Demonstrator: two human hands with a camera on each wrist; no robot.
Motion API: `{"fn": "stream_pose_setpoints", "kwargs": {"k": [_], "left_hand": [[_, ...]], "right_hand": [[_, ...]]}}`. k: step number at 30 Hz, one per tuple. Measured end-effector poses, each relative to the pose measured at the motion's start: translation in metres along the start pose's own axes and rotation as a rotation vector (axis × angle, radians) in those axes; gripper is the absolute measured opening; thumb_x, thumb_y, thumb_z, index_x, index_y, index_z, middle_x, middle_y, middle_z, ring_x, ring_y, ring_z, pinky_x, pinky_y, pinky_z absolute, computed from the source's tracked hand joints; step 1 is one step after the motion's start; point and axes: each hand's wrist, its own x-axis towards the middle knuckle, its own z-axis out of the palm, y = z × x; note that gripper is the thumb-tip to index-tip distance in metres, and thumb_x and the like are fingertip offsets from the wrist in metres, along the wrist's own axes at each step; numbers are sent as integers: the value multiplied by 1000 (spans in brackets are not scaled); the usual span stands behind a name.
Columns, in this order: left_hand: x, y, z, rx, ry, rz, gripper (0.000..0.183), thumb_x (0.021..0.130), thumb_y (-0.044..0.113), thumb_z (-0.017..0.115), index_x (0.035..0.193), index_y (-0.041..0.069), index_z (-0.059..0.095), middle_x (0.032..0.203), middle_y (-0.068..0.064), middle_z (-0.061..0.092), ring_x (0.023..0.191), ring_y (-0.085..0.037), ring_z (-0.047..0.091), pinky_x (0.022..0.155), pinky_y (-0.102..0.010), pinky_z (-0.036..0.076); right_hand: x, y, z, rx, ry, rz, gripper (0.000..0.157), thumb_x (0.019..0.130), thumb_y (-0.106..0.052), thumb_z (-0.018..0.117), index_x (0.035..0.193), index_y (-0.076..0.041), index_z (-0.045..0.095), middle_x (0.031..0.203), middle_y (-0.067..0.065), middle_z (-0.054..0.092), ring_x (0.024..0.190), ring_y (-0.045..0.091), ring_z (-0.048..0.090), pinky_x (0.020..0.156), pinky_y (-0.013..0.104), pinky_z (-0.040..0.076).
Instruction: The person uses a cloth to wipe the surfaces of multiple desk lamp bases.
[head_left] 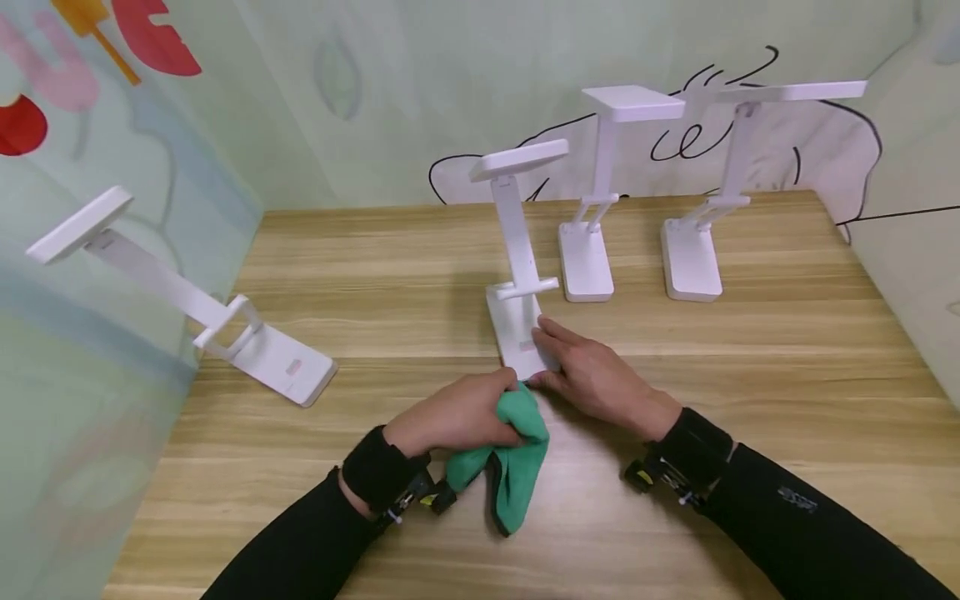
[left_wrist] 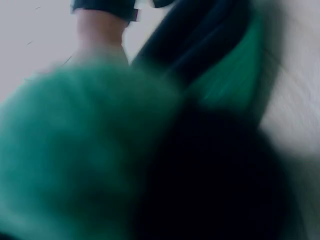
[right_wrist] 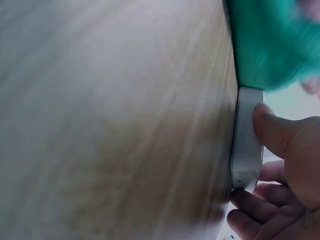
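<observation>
A white desk lamp (head_left: 514,237) stands at the middle of the table, its head raised on a jointed arm. My right hand (head_left: 600,379) holds its base at the near right corner; in the right wrist view the thumb lies against the base's end (right_wrist: 248,140) and the fingers curl along its side. My left hand (head_left: 459,412) grips a crumpled green cloth (head_left: 522,467) with dark edging, close by the base's near left corner. That cloth (left_wrist: 75,150) fills much of the blurred left wrist view and hides the left fingers there.
Another white desk lamp (head_left: 281,362) stands at the left, leaning toward the wall. Two more, one behind right (head_left: 587,262) and one farther right (head_left: 692,260), stand near the table's back edge. Printed walls (head_left: 360,100) border the wooden table (head_left: 390,292) at the back and sides.
</observation>
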Motion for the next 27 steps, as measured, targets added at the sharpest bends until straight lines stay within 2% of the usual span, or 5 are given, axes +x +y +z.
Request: {"fn": "stream_pose_setpoints", "kwargs": {"k": [3, 8, 15, 21, 27], "left_hand": [[-8, -7, -14, -77, 5, -22, 40, 78, 29, 78, 109, 19, 56, 96, 3, 63, 82, -14, 58, 69, -29, 50], [-5, -22, -45, -55, 252, -159, 42, 78, 28, 74, 114, 14, 57, 102, -3, 63, 85, -21, 58, 71, -37, 51], [32, -42, -49, -42, 513, -214, 45, 85, 33, 70, 121, 10, 56, 110, -10, 64, 94, -24, 58, 81, -42, 51], [44, -29, -25, 168, 516, -115, 35, 85, 28, 71, 111, 5, 64, 102, -13, 61, 86, -24, 58, 73, -42, 53], [25, -21, -17, 172, 335, 10, 26, 81, 22, 75, 104, 13, 69, 97, -5, 60, 82, -17, 55, 70, -33, 50]], "right_hand": [[2, -2, 1, 5, -8, -12, 70, 90, -37, 67, 142, 4, 42, 150, 23, 37, 127, 32, 47, 96, 46, 48], [7, -4, 3, -2, -7, -23, 71, 90, -39, 67, 141, 3, 43, 150, 23, 37, 126, 33, 48, 97, 46, 47], [6, -6, 6, -10, -17, -8, 70, 90, -39, 66, 141, 4, 43, 149, 24, 38, 126, 33, 48, 97, 46, 47], [3, -8, 5, -28, -4, 3, 72, 90, -41, 66, 141, 4, 43, 149, 24, 38, 123, 34, 50, 93, 46, 50], [-1, -7, 3, -33, -1, 26, 71, 90, -39, 67, 140, 4, 43, 148, 25, 39, 123, 35, 50, 93, 47, 50]]}}
